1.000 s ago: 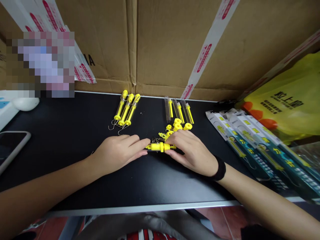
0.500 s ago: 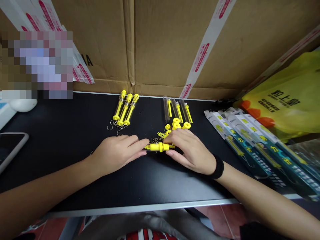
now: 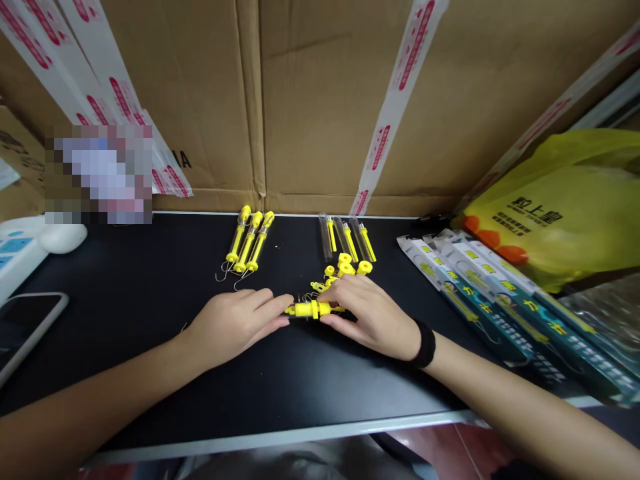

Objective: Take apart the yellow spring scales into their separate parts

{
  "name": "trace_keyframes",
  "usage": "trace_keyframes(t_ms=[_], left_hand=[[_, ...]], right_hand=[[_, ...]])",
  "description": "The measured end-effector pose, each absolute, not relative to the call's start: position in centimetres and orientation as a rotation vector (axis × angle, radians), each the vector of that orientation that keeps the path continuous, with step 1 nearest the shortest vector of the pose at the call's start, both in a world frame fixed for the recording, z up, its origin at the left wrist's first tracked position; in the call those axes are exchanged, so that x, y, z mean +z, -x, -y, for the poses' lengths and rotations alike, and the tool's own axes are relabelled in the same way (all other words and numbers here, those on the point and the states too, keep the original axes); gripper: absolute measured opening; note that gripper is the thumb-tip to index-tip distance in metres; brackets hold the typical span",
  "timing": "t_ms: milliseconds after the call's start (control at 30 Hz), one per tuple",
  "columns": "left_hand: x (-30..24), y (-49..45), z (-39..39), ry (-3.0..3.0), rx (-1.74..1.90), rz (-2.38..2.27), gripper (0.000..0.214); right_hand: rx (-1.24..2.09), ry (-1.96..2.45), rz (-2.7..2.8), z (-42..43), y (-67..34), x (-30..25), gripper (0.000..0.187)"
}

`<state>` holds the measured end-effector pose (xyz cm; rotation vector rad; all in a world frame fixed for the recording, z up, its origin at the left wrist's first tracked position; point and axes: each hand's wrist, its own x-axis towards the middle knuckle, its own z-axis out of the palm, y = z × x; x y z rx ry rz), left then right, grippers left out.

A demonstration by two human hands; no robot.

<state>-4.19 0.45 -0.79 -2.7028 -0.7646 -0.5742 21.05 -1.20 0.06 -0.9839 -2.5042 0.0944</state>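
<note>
Head view: a slim yellow-and-clear piece (image 3: pixel 306 309) lies nearly level just below the centre of the frame, held between the left hand (image 3: pixel 235 327) and the right hand (image 3: pixel 377 313), its yellow collar showing in the gap. Compared with half a second ago, both hands keep the same hold and the piece looks no different; the camera has tilted, so everything sits lower in the frame. That suggests the handling of this piece is mid-step, with nothing visibly completed.

The left hand is palm down, thumb and fingers pinched narrowly on the left end, its forearm running in from the lower left. The right hand, with a black wristband (image 3: pixel 427 343), pinches the right end, fingers curled over and partly hiding it; its forearm comes from the lower right.

Just behind the right fingers, loose yellow caps (image 3: pixel 346 270) lie clustered on the black worktop (image 3: pixel 240 407). Above them are three clear tubes (image 3: pixel 347 243) with yellow rods beside or inside them, hard to tell which; left of centre, three hook-ended tubes (image 3: pixel 249 242). Printed packs (image 3: pixel 500 307) and a yellow bag (image 3: pixel 575 200) lie at right, a phone (image 3: pixel 30 330) at left
</note>
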Motion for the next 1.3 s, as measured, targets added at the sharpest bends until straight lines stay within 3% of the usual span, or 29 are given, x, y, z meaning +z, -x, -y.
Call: trace_keyframes(t_ms=[300, 600, 800, 1300], left_hand=[[-0.74, 4.13, -0.49, 2.715, -0.578, 0.736, 0.026], [-0.82, 4.22, -0.56, 2.701, -0.585, 0.754, 0.026], [-0.87, 4.2, -0.61, 2.682, -0.605, 0.741, 0.027], [-1.01, 4.41, -0.81, 2.699, -0.56, 0.739, 0.027]], right_hand=[[0.087, 1.012, 2.581, 1.01, -20.91, 0.09, 0.025], [0.095, 0.985, 2.5, 1.15, -20.77, -0.16, 0.013], [0.126, 1.009, 2.475, 1.2, -20.9, 0.15, 0.028], [0.111, 0.942, 2.49, 0.98, -21.04, -0.5, 0.013]])
